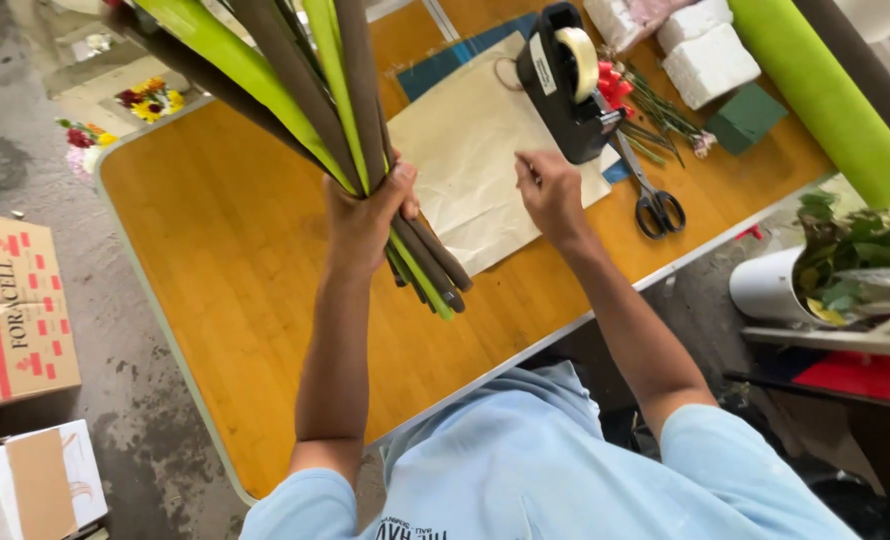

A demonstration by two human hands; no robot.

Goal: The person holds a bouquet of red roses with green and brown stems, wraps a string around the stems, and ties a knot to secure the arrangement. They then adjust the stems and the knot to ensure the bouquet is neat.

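My left hand (pixel 363 215) grips a bundle of long green and brown wrapped rolls (pixel 310 95), held upright and fanning toward the top of the view; their lower ends stick out below my fist. My right hand (pixel 548 188) hovers over the beige paper sheet (pixel 475 160) on the wooden table (pixel 235 260), fingers pinched together just left of a black tape dispenser (pixel 565 80). Whether a strip of tape is between the fingers cannot be made out.
Black-handled scissors (pixel 653 200) lie right of the dispenser, beside red flower stems (pixel 635 105). White foam blocks (pixel 710 60), a dark green foam block (pixel 747 116) and a lime roll (pixel 825 95) sit at the far right. A white bucket of foliage (pixel 770 285) and cardboard boxes (pixel 10 310) stand on the floor.
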